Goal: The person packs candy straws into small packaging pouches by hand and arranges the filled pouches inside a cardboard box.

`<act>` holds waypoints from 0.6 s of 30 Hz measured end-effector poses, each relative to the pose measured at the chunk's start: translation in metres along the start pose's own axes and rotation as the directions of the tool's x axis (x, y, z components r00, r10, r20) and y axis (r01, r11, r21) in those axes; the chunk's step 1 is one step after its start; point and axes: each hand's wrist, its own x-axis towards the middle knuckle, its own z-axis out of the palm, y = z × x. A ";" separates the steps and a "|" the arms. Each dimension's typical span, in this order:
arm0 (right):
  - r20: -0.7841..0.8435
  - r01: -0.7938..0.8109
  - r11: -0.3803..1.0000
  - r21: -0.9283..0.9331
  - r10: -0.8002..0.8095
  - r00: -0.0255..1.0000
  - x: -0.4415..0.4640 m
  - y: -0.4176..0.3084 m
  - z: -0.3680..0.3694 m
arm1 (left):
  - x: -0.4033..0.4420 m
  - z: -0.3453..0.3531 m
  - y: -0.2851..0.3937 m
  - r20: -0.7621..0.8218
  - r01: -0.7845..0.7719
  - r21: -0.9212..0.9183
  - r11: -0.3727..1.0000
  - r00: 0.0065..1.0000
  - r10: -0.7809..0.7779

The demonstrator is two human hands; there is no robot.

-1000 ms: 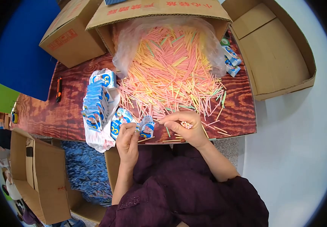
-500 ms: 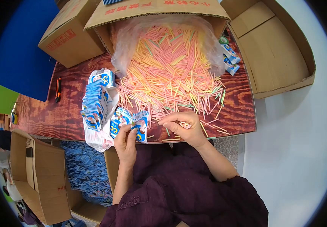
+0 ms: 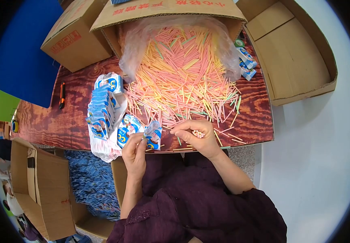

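My left hand point(image 3: 134, 153) pinches the left edge of a small blue and white packet point(image 3: 154, 137) near the table's front edge. Closed around a bundle of thin sticks point(image 3: 198, 133), my right hand point(image 3: 201, 139) is just right of the packet, its fingertips a short way from it. The bundle's pale ends show beside the fingers. Beyond both hands a large heap of pink, yellow and green sticks point(image 3: 183, 77) spills from a plastic bag in a carton. Another packet point(image 3: 126, 131) lies left of the held one, beside a stack of packets point(image 3: 102, 107) on a white bag point(image 3: 100, 149).
Cartons stand at the back point(image 3: 167, 14), back left point(image 3: 77, 36) and right point(image 3: 292, 56). An orange and black cutter point(image 3: 62, 95) lies on the left of the table point(image 3: 41, 121). More packets point(image 3: 246, 63) are at the right. Blue wrappers point(image 3: 92, 178) fill a box below.
Since one second ago, the held packet swung left and lay flatter toward my left hand, then turned slightly back up. My right hand has barely moved.
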 end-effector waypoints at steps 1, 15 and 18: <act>0.000 -0.003 1.000 0.004 0.003 1.000 0.000 0.001 0.000 | 0.000 0.000 0.001 0.005 -0.012 0.014 1.000 1.000 0.012; -0.004 0.025 1.000 0.004 -0.025 1.000 0.002 0.003 0.001 | -0.002 0.000 0.006 0.038 -0.062 0.049 0.997 0.997 0.060; -0.013 -0.088 0.994 0.064 0.089 0.996 0.002 -0.004 0.000 | -0.001 0.003 0.004 0.043 -0.103 0.084 0.991 0.994 0.100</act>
